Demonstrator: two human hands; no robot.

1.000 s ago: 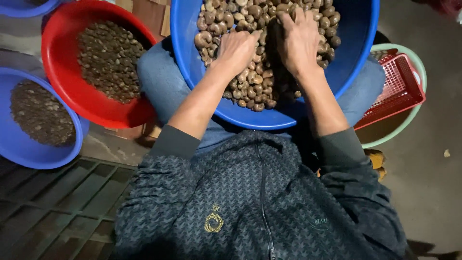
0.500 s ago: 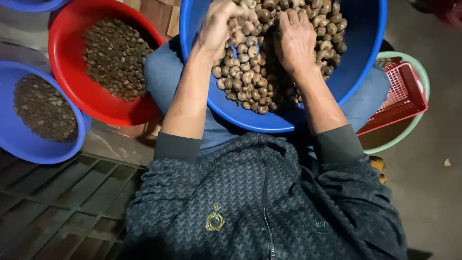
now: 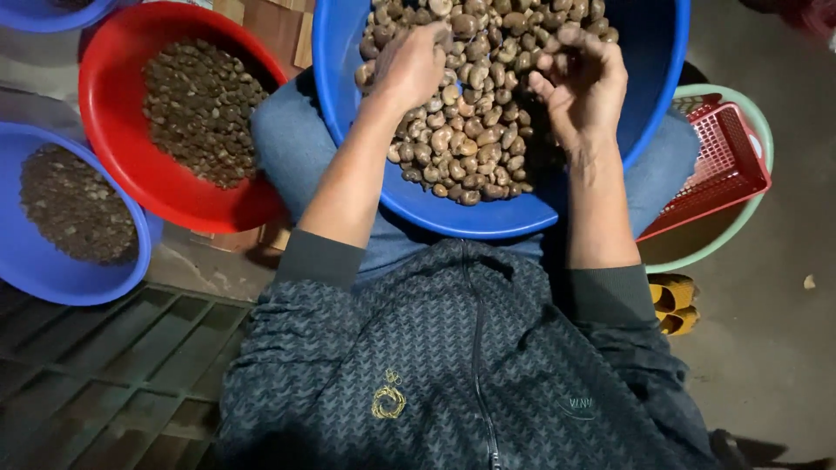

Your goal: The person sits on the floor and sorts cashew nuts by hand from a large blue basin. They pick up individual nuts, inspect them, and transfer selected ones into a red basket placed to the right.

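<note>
1. My left hand (image 3: 409, 65) curls closed over nuts (image 3: 461, 139) in the blue basin (image 3: 348, 139) on my lap.
2. My right hand (image 3: 579, 87) hovers above them, fingers loosely bent, not visibly pinching anything.

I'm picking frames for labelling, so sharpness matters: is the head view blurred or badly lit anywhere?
Head view: the right hand shows slight motion blur at the fingers, while the left hand and the nuts in the large blue basin are fairly sharp; lighting is dim and even, no glare, with the metal grate lower left in shadow.
</note>
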